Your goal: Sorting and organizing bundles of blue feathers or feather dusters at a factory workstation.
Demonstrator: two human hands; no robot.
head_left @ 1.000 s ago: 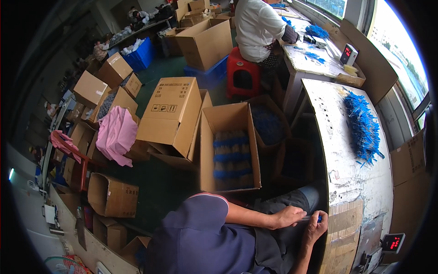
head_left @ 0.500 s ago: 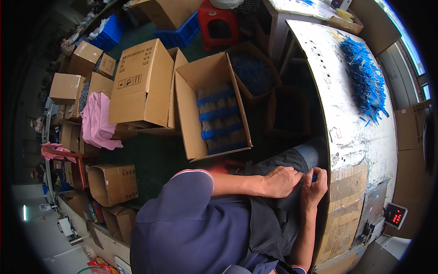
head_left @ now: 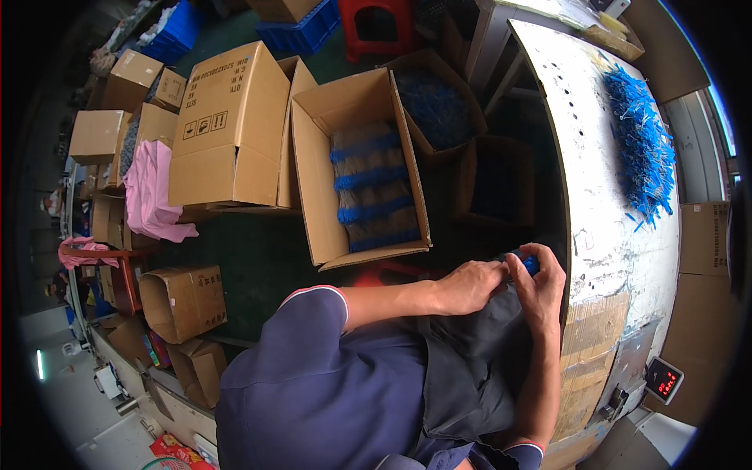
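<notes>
Over my lap, beside the table edge, my right hand [head_left: 539,288] is closed around a small bundle of blue pieces [head_left: 531,265]. Its thumb and fingers hide most of the bundle. My left hand [head_left: 472,287] is curled, back upward, with its fingertips close to the right thumb; what they pinch is hidden. A large heap of thin blue pieces [head_left: 644,145] lies on the white worktable [head_left: 583,196] to the right. Ahead of my hands, an open carton [head_left: 333,94] holds rows of bundles [head_left: 376,184] with blue bands and greyish-brown thin lengths.
Two darker cartons, one with blue pieces [head_left: 435,106], the other a dim box [head_left: 493,184], stand between the open carton and table. A closed carton [head_left: 227,125], pink cloth [head_left: 153,192] and smaller box [head_left: 184,301] are at left. A red stool [head_left: 380,27] stands farther off.
My hands have risen slightly, and the right hand has turned so that more of the blue bundle shows. The surroundings have shifted a little with the head's movement.
</notes>
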